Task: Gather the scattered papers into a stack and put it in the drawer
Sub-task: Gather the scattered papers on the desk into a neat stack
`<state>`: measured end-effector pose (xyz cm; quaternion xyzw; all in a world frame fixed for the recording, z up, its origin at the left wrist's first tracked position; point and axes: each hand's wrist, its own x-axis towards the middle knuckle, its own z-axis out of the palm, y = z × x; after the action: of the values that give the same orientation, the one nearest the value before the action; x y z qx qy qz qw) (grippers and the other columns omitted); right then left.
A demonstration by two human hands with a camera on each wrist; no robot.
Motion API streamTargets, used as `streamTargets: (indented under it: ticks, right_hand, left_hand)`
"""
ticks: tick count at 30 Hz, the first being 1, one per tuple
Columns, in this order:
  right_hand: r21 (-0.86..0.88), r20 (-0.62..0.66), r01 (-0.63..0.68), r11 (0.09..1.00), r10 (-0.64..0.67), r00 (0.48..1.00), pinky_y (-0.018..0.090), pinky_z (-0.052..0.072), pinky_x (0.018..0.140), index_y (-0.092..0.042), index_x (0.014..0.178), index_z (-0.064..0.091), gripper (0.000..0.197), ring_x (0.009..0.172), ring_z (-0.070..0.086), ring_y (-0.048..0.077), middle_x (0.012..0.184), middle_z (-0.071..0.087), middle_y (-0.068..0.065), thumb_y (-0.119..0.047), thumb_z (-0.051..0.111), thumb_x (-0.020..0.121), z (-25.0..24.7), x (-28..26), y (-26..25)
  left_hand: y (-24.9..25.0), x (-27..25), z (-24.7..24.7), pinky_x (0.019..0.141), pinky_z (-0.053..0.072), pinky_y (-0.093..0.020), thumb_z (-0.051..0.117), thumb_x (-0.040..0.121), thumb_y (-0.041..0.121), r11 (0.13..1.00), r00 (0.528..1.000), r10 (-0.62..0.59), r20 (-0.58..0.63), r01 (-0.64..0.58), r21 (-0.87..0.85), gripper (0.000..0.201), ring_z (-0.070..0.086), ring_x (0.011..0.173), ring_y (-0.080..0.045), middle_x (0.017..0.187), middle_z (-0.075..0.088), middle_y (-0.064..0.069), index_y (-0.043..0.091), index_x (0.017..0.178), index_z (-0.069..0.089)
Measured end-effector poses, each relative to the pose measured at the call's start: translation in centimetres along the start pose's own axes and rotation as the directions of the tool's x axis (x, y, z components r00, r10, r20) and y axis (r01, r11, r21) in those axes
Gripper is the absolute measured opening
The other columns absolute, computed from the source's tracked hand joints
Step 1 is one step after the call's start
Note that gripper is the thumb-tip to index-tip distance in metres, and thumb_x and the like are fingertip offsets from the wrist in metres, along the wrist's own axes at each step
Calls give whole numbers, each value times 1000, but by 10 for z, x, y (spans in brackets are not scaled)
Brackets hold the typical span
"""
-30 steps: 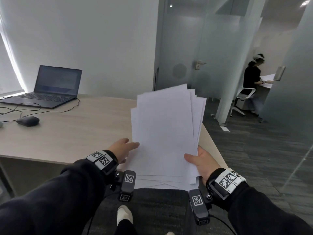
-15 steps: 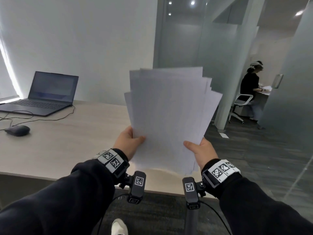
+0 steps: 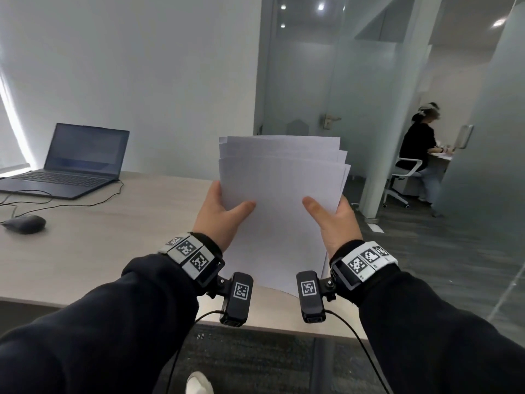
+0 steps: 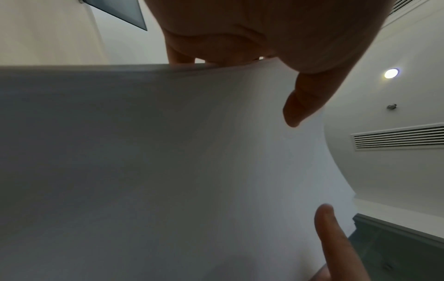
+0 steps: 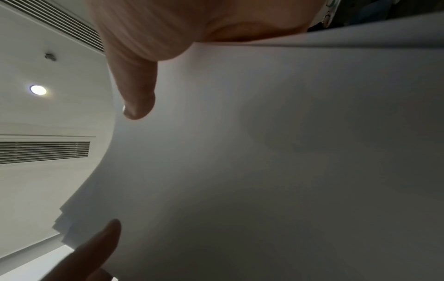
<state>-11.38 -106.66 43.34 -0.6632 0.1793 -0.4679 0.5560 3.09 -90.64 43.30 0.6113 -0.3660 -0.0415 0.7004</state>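
Note:
A stack of white papers stands upright on its lower edge over the desk, its top edges stepped and uneven. My left hand grips the stack's left side, thumb across the front sheet and fingers behind. My right hand grips the right side the same way. The paper fills the left wrist view beneath my left hand, and the opposite thumb reaches in low. In the right wrist view the paper lies under my right hand. No drawer is in view.
An open laptop and a black mouse with cables sit at the desk's far left. Glass partitions stand behind the desk's right end. A seated person works in the room beyond. Grey carpet lies right of the desk.
The stack rose from lying flat to upright, then came down onto the desk. Its fanned sheets have drawn together. Both hands slid up to grip the stack's sides.

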Motion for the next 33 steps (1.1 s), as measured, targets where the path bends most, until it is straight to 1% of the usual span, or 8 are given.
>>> streamTargets:
  ticks: [4,8,13,15,19,23,28,33]
  right_hand:
    - [38,-38,2,999,-1,999,41,57,90,-28,106,66,35,95,72,13,103,76,-6,-46,74,77,4,8,-21]
    - [16,-89,-13,1000,14,996,23,52,75,-28,91,67,26,81,71,2,88,75,-13,-54,63,84,5,14,-44]
    - [-84,-115,-120,989,110,987,27,42,61,-12,80,64,61,60,54,17,67,58,-3,-71,50,81,5,24,-74]
    - [-86,-115,-156,984,146,983,30,40,63,-7,80,62,71,64,49,20,72,51,4,-77,52,73,6,27,-80]
    - [-53,-168,-179,982,168,971,32,39,65,-20,77,58,48,64,46,19,71,47,5,-67,57,69,8,30,-81]
    - [-8,-200,-191,981,186,962,31,37,64,5,86,54,62,67,43,19,76,46,6,-56,55,77,8,30,-81]
    - [-34,-193,-203,979,192,962,36,37,66,-8,74,51,51,67,42,20,74,43,5,-59,55,67,12,30,-84]
    - [-79,-200,-193,978,174,964,33,34,64,-19,73,50,37,66,37,21,72,39,7,-55,56,71,11,32,-83]
  left_hand:
    - [20,10,-1,90,56,-42,74,76,25,997,999,37,-1,-37,-75,46,70,100,-13,112,70,3,26,118,54]
    - [34,21,-4,88,57,-44,74,76,40,996,999,0,-35,-3,-86,52,70,98,-14,111,71,4,26,122,55]
    - [63,35,-3,87,47,-36,57,81,66,996,985,-91,-144,88,-25,51,64,93,-12,99,67,8,24,110,62]
    - [71,40,-3,78,42,-34,49,86,67,988,973,-150,-173,151,-5,50,59,86,-16,88,61,8,22,102,63]
    - [76,42,-3,65,37,-34,47,89,58,972,955,-230,-189,234,-5,44,51,70,-24,73,51,0,16,81,60]
    - [76,42,-1,68,35,-35,49,86,50,974,957,-222,-188,224,-7,35,46,70,-23,77,48,-2,17,80,57]
    - [74,46,1,66,40,-29,50,90,34,976,971,-147,-188,173,129,20,46,77,-23,70,47,5,22,74,55]
    - [71,45,2,63,41,-30,55,88,45,984,967,-142,-209,160,72,27,53,70,-16,76,58,5,21,81,63]
